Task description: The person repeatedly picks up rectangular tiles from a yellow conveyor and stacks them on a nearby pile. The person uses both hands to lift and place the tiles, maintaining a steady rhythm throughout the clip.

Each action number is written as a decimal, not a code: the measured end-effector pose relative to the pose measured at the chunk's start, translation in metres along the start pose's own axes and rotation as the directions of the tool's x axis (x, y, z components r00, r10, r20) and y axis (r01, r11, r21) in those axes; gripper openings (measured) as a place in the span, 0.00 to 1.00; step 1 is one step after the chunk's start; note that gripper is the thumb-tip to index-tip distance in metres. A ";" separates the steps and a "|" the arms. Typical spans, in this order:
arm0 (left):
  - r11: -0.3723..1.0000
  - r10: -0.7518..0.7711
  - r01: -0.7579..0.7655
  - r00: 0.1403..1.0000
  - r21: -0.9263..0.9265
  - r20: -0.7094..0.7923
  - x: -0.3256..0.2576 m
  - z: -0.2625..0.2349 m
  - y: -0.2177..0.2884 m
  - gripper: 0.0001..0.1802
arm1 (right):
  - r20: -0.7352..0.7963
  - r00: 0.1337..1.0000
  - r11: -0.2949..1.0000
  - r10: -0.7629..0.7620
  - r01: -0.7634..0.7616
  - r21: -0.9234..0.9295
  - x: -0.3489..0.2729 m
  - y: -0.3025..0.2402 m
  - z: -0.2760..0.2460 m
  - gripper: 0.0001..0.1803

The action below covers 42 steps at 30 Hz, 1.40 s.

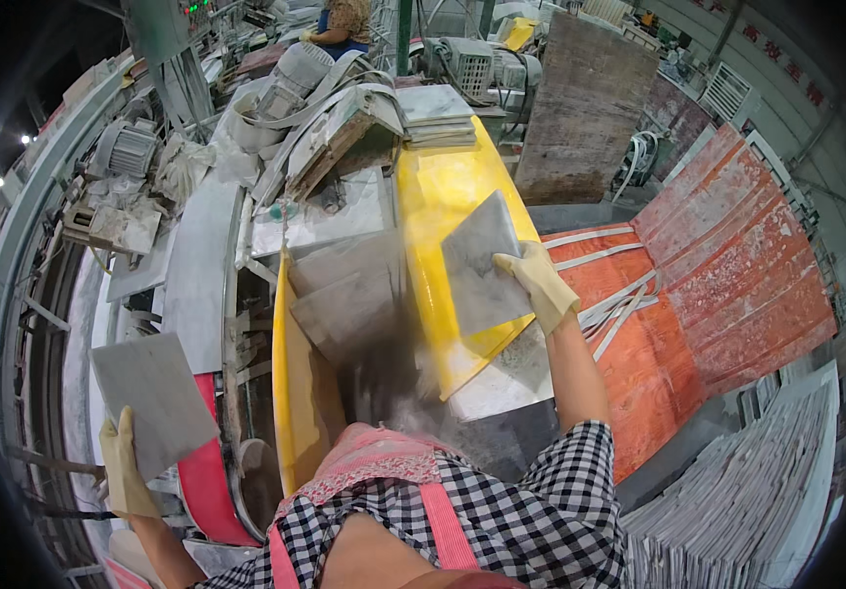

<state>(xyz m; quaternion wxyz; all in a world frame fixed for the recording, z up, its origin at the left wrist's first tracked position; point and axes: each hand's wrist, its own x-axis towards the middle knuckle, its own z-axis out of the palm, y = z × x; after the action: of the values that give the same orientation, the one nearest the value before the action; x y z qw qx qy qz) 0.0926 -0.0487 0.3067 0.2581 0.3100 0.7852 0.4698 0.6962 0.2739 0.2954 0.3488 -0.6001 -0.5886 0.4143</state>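
Note:
My left hand (127,471), in a pale yellow glove, grips a flat grey stone tile (153,401) by its lower edge. It holds this tile tilted at the left, over the red strip (209,491) beside the machine. My right hand (544,283), gloved alike, is closed on the right edge of another grey stone tile (482,265). That second tile stands tilted in front of the yellow sheet (443,196). Between my hands, near my body, more grey tiles (349,294) lean in a yellow-sided bin (290,393), partly blurred by dust or motion.
An orange tarp (659,344) with white straps spreads at the right. Below it stands a dense stack of thin slabs (737,501). A brown board (585,108) leans at the back. Motors (129,147) and machinery line the left; another person (344,25) is at the far back.

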 end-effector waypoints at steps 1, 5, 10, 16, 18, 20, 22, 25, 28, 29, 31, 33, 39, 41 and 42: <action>0.989 0.052 -0.047 0.998 -0.137 0.029 -0.002 0.009 0.000 0.24 | 0.019 1.000 0.992 -0.003 0.001 0.129 -0.005 0.000 -0.002 0.18; 0.924 0.024 -0.036 0.999 -0.381 -0.037 0.027 0.103 -0.020 0.25 | 0.088 0.996 0.806 0.008 -0.059 0.590 -0.032 -0.003 0.019 0.17; 0.890 -0.067 0.127 0.986 -0.438 0.152 0.040 0.252 -0.034 0.22 | 0.191 0.981 0.584 -0.033 -0.136 0.800 -0.060 -0.005 0.077 0.18; 0.636 0.126 0.325 0.851 -0.700 0.510 -0.034 0.337 -0.005 0.28 | 0.270 0.963 0.584 -0.002 -0.218 0.782 -0.093 0.014 0.091 0.19; 0.604 0.085 0.437 0.796 -0.666 0.599 -0.048 0.343 0.004 0.28 | 0.310 0.951 0.532 0.011 -0.268 0.803 -0.098 0.023 0.085 0.19; 0.618 0.120 0.435 0.771 -0.655 0.625 -0.057 0.347 0.010 0.29 | 0.288 0.956 0.588 0.047 -0.260 0.766 -0.097 0.032 0.078 0.20; 0.603 0.174 0.438 0.744 -0.667 0.645 -0.062 0.352 0.013 0.27 | 0.234 0.970 0.742 0.073 -0.210 0.637 -0.093 0.042 0.068 0.21; 0.632 0.104 0.441 0.767 -0.637 0.634 -0.069 0.360 0.016 0.24 | 0.211 0.975 0.993 0.065 -0.043 -0.108 -0.082 0.059 0.044 0.27; 0.660 0.093 0.443 0.753 -0.606 0.651 -0.070 0.367 0.021 0.22 | 0.139 0.984 0.982 -0.109 0.128 -0.137 -0.077 0.077 0.035 0.31; 0.683 0.054 0.440 0.766 -0.583 0.641 -0.068 0.369 0.023 0.22 | 0.176 0.980 0.975 -0.091 0.123 -0.186 -0.074 0.082 0.032 0.31; 0.697 0.048 0.437 0.764 -0.569 0.644 -0.061 0.375 0.026 0.22 | 0.216 0.971 0.989 -0.106 0.126 -0.080 -0.068 0.090 0.031 0.31; 0.726 0.024 0.434 0.759 -0.533 0.650 -0.047 0.384 0.030 0.22 | 0.227 0.973 0.995 -0.036 0.014 0.100 -0.062 0.096 0.036 0.29; 0.830 0.110 0.399 0.568 -0.390 0.816 0.015 0.438 0.042 0.30 | 0.121 0.983 0.690 0.136 -0.182 0.701 -0.044 0.100 0.055 0.29; 0.738 0.208 0.513 0.445 -0.439 0.871 0.037 0.463 0.048 0.35 | -0.008 0.982 0.764 0.188 -0.141 0.630 -0.031 0.092 0.054 0.31; 0.863 0.304 0.269 0.399 -0.428 0.865 0.054 0.476 0.054 0.41 | 0.027 0.995 0.695 0.093 -0.084 0.714 -0.027 0.086 0.050 0.32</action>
<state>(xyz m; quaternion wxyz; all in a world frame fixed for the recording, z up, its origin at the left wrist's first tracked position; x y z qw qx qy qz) 0.4010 0.2848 0.1465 0.7114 0.4450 0.3559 0.4114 0.6878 0.2383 0.1994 0.5371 -0.4478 -0.3506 0.6230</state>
